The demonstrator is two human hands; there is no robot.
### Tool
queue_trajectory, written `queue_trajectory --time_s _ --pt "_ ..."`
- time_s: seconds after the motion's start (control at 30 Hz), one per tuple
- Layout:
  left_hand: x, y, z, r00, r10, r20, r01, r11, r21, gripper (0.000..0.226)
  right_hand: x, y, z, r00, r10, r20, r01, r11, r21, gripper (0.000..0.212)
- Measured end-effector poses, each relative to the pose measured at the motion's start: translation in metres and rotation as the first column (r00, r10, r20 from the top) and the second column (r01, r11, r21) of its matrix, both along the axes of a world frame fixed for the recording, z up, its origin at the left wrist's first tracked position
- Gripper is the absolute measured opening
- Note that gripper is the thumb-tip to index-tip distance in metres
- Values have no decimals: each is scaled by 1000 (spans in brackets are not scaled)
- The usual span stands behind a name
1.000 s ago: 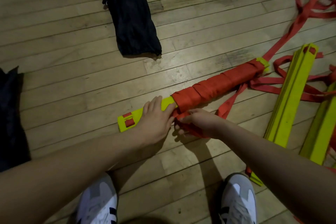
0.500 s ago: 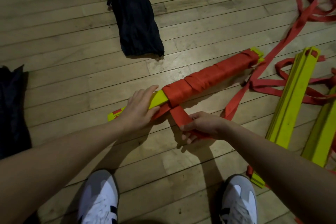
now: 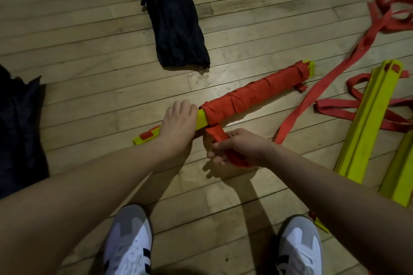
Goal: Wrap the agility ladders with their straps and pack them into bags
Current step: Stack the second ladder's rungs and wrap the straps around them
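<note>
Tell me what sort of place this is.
Probably a gym or sports hall: a strip-wood floor, yellow agility ladder rungs with red straps, dark carry bags, and sneakers.

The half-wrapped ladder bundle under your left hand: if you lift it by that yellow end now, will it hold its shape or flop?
The bundle likely stays stiff: its yellow rungs look rigid and the wraps sit tight. The loose red strap would probably trail limply, since it lies slack on the floor. The wraps may loosen unless the right hand keeps its pinch on the strap.
</note>
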State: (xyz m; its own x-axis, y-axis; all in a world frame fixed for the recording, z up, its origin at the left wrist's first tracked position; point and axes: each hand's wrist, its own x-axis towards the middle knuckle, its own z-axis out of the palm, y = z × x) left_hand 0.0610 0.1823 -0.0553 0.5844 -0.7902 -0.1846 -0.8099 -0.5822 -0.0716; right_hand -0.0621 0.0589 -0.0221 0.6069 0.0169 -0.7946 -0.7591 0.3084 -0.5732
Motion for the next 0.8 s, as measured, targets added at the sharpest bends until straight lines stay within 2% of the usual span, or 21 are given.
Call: queue_trajectory --time_s 0.13,0.2,0.27,0.4,0.47,0.53,0.63,0.7,0.8 --pt "-13 22 -12 978 -142 154 151 987 -48 72 -6 6 -5 1000 -20 -18 18 995 -93 6" --pt "-20 30 -19 959 -225 171 244 965 -96 74 -8 7 -7 999 -32 -22 29 990 -135 9" --pt "-29 36 -23 960 -248 131 265 956 -129 73 -9 9 -8 999 -42 -29 37 988 -152 11" --pt "-47 36 -13 982 -166 -89 149 973 -176 50 -12 8 -10 999 -31 -28 26 982 -185 14" --pt "-52 28 -4 974 -116 -196 97 990 -103 44 -14 6 -9 999 -51 -16 47 979 -199 14" --pt "-52 19 2 970 -33 -241 12 996 -86 41 -16 5 -8 999 -45 -15 40 978 -203 12" --pt "-39 7 9 968 64 -241 -81 995 -64 39 -17 4 -5 999 -16 -38 8 983 -184 7" --pt "-24 0 13 967 102 -232 -111 993 -26 38 -17 1 -4 999 -5 -47 -3 987 -162 12" --pt "-3 -13 15 979 129 -155 -123 991 42 44 -16 -2 -3 999 -28 -23 25 993 -114 13"
